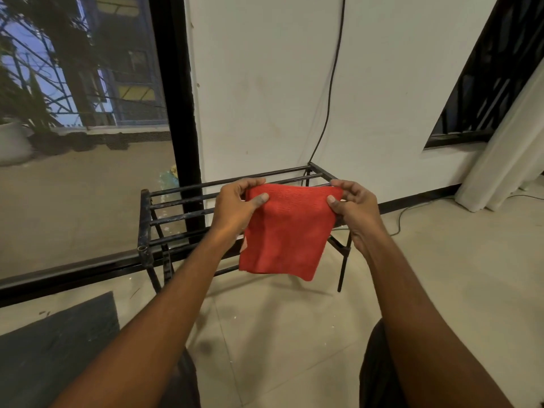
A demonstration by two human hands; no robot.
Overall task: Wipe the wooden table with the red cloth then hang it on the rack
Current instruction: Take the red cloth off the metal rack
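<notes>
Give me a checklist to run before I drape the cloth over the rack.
1. Left hand pinches a top corner of the red cloth: ok.
2. Right hand pinches the other top corner: ok.
3. Cloth spread flat between the hands: ok.
4. Rack standing straight ahead, behind the cloth: ok.
5. Cloth touching the rack yet: cannot tell.
6. Wooden table wiped: cannot tell, not in view.

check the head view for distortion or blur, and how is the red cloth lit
Head view: wide-angle distortion leans and bows the black window frame; the red knitted cloth, pinched by the left hand and right hand before the black metal bar rack, is sharp and evenly lit; faint floor shadows.
</notes>
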